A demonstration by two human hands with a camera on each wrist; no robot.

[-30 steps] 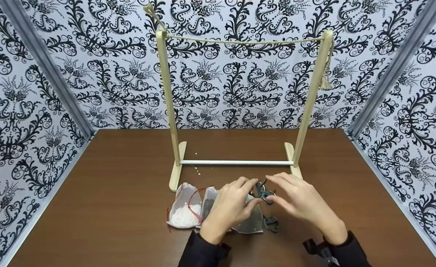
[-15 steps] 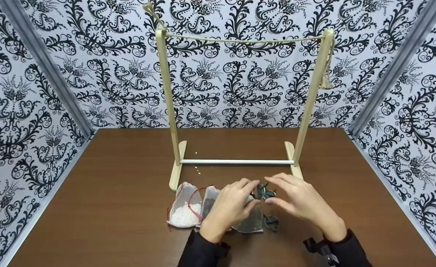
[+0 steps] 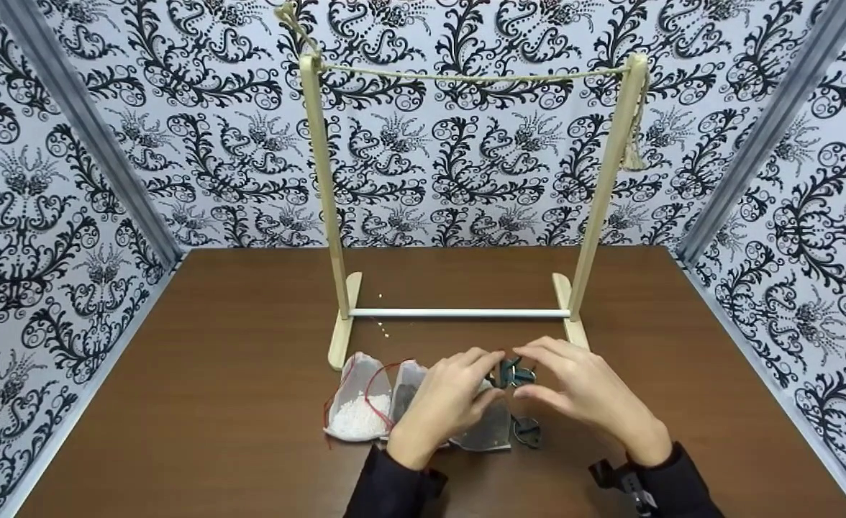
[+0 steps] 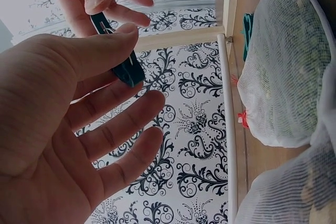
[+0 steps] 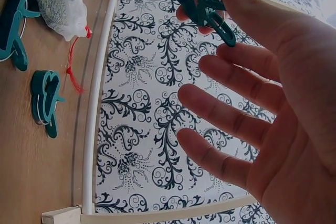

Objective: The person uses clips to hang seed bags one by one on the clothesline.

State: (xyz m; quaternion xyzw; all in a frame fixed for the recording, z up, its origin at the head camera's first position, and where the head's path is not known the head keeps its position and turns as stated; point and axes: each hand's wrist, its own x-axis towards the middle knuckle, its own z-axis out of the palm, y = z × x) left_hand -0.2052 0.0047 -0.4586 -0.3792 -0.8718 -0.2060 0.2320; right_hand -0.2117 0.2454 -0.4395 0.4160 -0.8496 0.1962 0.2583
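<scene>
A dark green spring clip [image 5: 202,6] is held up between my two hands, in front of the body. My left hand [image 3: 444,396] pinches it between thumb and index finger, its other fingers extended. On the opposite side, the thumb and index finger of my right hand [image 3: 588,381] pinch the clip's end, and the remaining fingers are spread. The left wrist view shows the left thumb pressed along the clip's metal spring. Below lie more green clips, one [image 3: 527,433] near the bags and another [image 5: 13,19] closer to the right wrist camera.
Mesh bags with red drawstrings lie on the brown table [image 3: 250,374]: one with white grains [image 3: 358,417], one partly hidden [image 3: 403,401], and a dark-filled one [image 3: 491,428]. Behind stands a wooden frame [image 3: 331,208] with a rope [image 3: 466,75] across its top and a white crossbar [image 3: 459,313].
The clip between my fingertips has turned slightly. Both hands stay almost in place, the right fingertips shifting a little to the left. The bags have not moved.
</scene>
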